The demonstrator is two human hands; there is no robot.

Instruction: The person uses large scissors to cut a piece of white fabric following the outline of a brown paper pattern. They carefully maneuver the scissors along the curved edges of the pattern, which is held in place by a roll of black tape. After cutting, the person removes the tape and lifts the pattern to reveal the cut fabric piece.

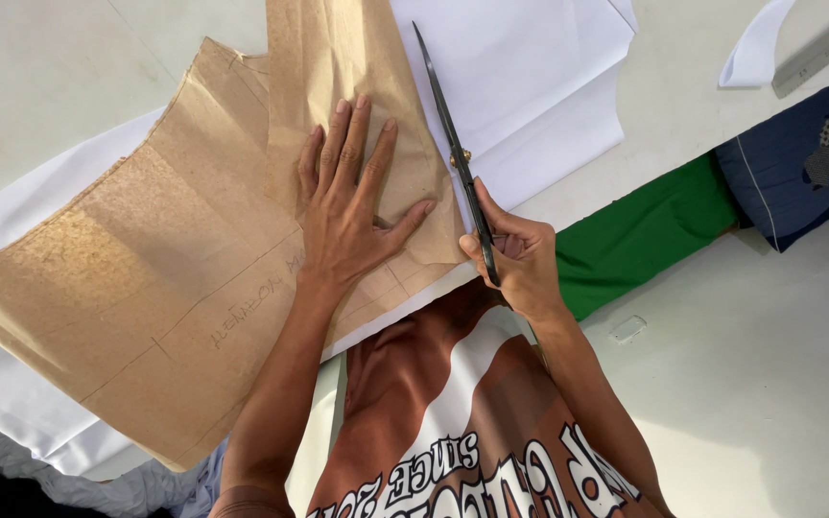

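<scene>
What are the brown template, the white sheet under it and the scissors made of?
Brown template: looks like matte kraft paper, creased, with pencil lines. White sheet: probably thin woven fabric, soft folded edges; could be paper. Scissors in the right hand: dark metal blades, brass-coloured pivot screw.

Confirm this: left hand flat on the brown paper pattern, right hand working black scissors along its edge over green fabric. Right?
Not quite. In the head view the fabric under the brown paper pattern is white, not green. The left hand lies flat and the right hand holds the black scissors.
</scene>
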